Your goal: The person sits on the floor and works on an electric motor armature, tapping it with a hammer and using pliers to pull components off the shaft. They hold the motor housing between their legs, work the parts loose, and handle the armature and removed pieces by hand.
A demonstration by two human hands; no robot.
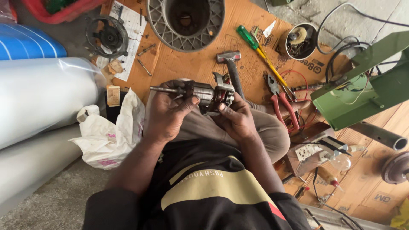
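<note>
Both hands are gripping a grey metal motor rotor with a protruding steel shaft [194, 91], held over the lap at frame centre, likely so it stays steady and close to the eyes. The left hand [166, 113] is wrapping the rotor body, thumb across the top, shaft sticking out toward 9 o'clock. The right hand [236, 119] is pinching the bracket end, fingertips on the metal frame. On the brown cardboard sheet [187, 64] on the floor, tools are lying within reach: steel-headed hammer [232, 64] at 12, green-handled screwdriver [255, 44] at 1, red-handled pliers [281, 102] at 3. The round metal tin [300, 40] at 1 is holding small parts, too small to identify. The grey ribbed plastic housing [185, 21] at 12 is lying open, seemingly empty. A white plastic bag [110, 132] is sitting at 9.
</note>
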